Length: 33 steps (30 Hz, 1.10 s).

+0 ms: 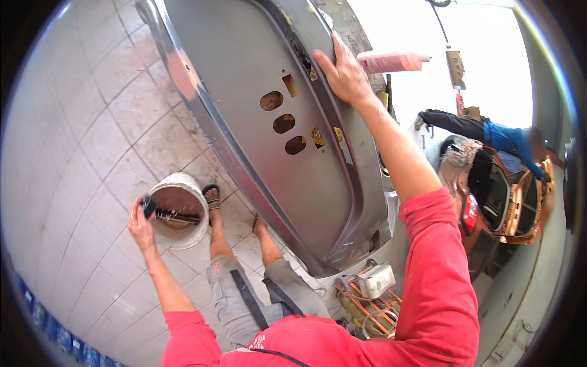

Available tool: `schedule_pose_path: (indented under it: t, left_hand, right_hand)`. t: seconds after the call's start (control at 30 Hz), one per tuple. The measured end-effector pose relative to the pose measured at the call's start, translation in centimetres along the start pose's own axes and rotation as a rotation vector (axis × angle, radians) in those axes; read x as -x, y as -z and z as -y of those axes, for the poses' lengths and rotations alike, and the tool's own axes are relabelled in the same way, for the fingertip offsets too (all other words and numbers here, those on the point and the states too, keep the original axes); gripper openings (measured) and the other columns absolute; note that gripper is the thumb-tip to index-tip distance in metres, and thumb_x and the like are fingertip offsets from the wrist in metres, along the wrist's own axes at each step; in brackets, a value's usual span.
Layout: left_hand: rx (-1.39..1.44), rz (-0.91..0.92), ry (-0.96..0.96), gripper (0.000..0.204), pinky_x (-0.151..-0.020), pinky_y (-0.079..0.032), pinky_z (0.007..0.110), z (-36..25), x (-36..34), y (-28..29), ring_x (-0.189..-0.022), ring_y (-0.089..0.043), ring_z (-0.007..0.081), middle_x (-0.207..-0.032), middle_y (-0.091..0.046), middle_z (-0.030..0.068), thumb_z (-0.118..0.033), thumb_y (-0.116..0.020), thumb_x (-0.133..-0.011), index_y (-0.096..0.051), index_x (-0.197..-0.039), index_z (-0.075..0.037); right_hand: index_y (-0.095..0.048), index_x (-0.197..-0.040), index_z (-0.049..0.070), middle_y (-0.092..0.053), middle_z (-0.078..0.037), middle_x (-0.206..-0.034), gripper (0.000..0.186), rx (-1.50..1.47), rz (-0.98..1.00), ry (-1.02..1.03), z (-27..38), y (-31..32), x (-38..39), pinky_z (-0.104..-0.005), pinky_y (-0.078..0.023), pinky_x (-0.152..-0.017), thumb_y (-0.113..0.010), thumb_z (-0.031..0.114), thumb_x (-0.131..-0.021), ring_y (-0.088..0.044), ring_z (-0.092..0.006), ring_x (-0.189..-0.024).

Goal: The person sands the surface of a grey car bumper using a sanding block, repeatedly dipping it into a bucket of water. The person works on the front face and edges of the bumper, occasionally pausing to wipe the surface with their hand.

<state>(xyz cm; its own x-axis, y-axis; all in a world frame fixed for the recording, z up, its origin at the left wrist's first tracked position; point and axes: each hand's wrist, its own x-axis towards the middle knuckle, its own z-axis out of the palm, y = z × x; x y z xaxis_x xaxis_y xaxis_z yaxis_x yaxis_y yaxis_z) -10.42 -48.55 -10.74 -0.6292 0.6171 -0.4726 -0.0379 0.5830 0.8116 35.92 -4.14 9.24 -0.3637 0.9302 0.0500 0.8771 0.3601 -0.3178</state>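
Note:
A large grey car body panel (257,49) with several cut-out holes stretches away in front of me. Flat on its right side rests my right hand (347,74), fingers stretched out and holding nothing. Just beyond that hand lies a bottle (394,62) with pinkish contents. My left hand (140,227) is at the left, closed around a small dark block (148,207) whose exact kind is unclear. It is at the left rim of a whitish bucket (177,240), apart from the panel. Murky brownish liquid shows inside the bucket, with pale specks or drops near the block.
The bucket stands on a tiled floor (79,159) beside my feet. Near the panel's close end is a cart with bottles and orange straps (373,309). At the right, a person in blue (513,144) works at an orange-brown car (483,202). Blue bottles (64,339) line the lower left.

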Motion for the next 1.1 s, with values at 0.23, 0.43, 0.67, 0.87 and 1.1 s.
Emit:
schedule_pose_path:
  t: [0.23,0.43,0.67,0.87,1.1]
  left_hand:
    - [0.3,0.216,-0.579,0.044,-0.115,-0.049,0.036,-28.0,10.3,-25.9,-0.139,-0.059,0.0214,-0.152,-0.063,0.0151,-0.023,-0.059,-0.112,-0.06,-0.151,-0.003]
    - [0.351,0.155,-0.557,0.086,-0.128,-0.03,0.046,-27.0,20.9,-44.7,-0.158,-0.035,0.0445,-0.169,-0.032,0.0356,-0.047,-0.051,-0.112,-0.019,-0.166,0.013]
    - [0.625,0.19,-0.43,0.092,-0.131,-0.024,0.045,-30.3,18.2,-43.5,-0.162,-0.027,0.0419,-0.172,-0.027,0.0342,-0.046,-0.058,-0.11,-0.015,-0.167,0.012]
    - [0.53,0.204,-0.552,0.093,-0.126,-0.034,0.046,-30.0,17.2,-43.6,-0.157,-0.037,0.0467,-0.167,-0.034,0.0374,-0.042,-0.063,-0.108,-0.014,-0.168,0.011]
    - [0.325,0.263,-0.696,0.108,-0.125,-0.034,0.047,-25.6,23.7,-43.2,-0.156,-0.037,0.049,-0.167,-0.031,0.0389,-0.054,-0.067,-0.103,-0.009,-0.169,0.009]
  right_hand:
    - [-0.041,-0.162,-0.003,-0.05,-0.031,-0.16,0.093,-0.14,0.173,-0.403,-4.8,3.4,16.9,-0.048,-0.04,-0.122,-0.048,0.07,-0.105,-0.049,-0.0452,-0.148]
    - [-0.042,-0.161,-0.003,-0.051,-0.031,-0.159,0.099,-0.097,0.148,-0.385,-5.5,2.4,17.0,-0.049,-0.041,-0.121,-0.045,0.077,-0.103,-0.049,-0.0447,-0.149]
    - [-0.042,-0.161,-0.005,-0.053,-0.032,-0.156,0.096,-0.059,0.131,-0.327,-4.5,2.5,17.4,-0.0501,-0.044,-0.117,-0.042,0.073,-0.106,-0.054,-0.0474,-0.142]
    - [-0.042,-0.161,-0.006,-0.052,-0.032,-0.157,0.097,-0.067,0.101,-0.323,-5.7,2.1,17.1,-0.0488,-0.043,-0.119,-0.041,0.074,-0.105,-0.051,-0.0455,-0.146]
    - [-0.043,-0.161,-0.004,-0.053,-0.031,-0.157,0.095,-0.073,0.117,-0.359,-4.6,2.8,16.4,-0.0487,-0.044,-0.117,-0.043,0.072,-0.105,-0.054,-0.0454,-0.143]
